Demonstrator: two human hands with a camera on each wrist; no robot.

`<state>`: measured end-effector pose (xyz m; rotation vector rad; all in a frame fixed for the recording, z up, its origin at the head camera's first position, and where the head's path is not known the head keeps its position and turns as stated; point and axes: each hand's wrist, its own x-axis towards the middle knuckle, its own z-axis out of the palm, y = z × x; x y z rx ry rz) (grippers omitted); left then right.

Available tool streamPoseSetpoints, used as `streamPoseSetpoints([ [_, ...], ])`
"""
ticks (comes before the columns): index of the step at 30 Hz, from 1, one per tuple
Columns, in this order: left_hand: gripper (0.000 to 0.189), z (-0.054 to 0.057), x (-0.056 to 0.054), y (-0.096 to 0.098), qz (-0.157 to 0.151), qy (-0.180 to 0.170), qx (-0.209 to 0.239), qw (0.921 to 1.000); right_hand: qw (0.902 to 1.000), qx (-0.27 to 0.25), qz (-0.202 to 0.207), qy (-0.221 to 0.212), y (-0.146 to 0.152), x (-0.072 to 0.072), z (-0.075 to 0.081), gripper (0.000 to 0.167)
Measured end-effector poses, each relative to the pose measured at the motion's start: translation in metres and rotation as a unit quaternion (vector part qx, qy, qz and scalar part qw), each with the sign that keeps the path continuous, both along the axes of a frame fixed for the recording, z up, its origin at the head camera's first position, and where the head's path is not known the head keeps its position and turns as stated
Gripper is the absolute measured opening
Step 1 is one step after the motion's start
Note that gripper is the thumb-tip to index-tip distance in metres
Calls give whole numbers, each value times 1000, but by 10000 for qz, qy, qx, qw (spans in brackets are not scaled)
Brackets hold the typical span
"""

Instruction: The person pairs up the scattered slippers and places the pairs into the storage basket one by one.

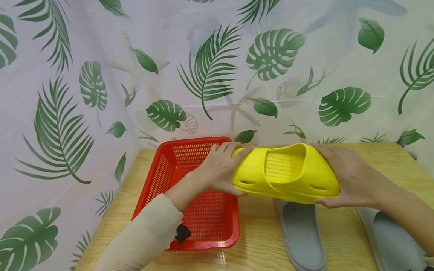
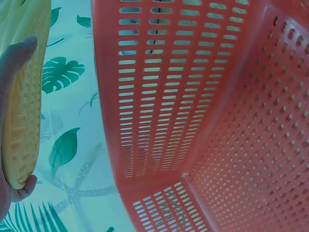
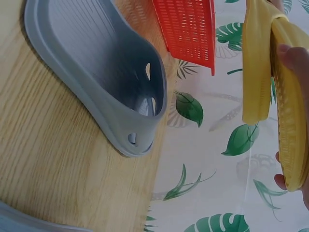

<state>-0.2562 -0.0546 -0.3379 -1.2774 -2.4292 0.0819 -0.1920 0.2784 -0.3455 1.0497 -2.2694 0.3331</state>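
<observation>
One yellow slipper hangs in the air, above the bench and just right of the red basket, left hand gripping one end, right hand the other! It looks light, foamy, springy rather than fragile; that smooth upper could slide, so the two ends seem the surest hold. Brands, labels, writing? None readable.

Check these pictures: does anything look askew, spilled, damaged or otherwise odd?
Nothing stands out. The red, perforated plastic basket sits upright, two grey open-backed slippers lie sole-down on the wood-grain table, and the yellow open-backed slipper held by the left hand and right hand shows no visible damage.
</observation>
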Motion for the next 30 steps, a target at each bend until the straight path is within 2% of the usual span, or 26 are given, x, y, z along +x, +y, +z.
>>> streamPoseSetpoints([
  [6,111,6,1,2,52,6,66,10000,9996,-47,63,260,-6,-3,5,108],
  [16,114,10,6,-10,300,-321,-24,9990,9996,134,201,144,-14,-9,5,109],
  [20,113,14,5,-20,405,-411,21,9983,9992,278,232,168,-24,-15,11,108],
  [30,116,22,-3,-55,753,-689,-91,9947,9980,464,252,-334,-56,-39,17,110],
])
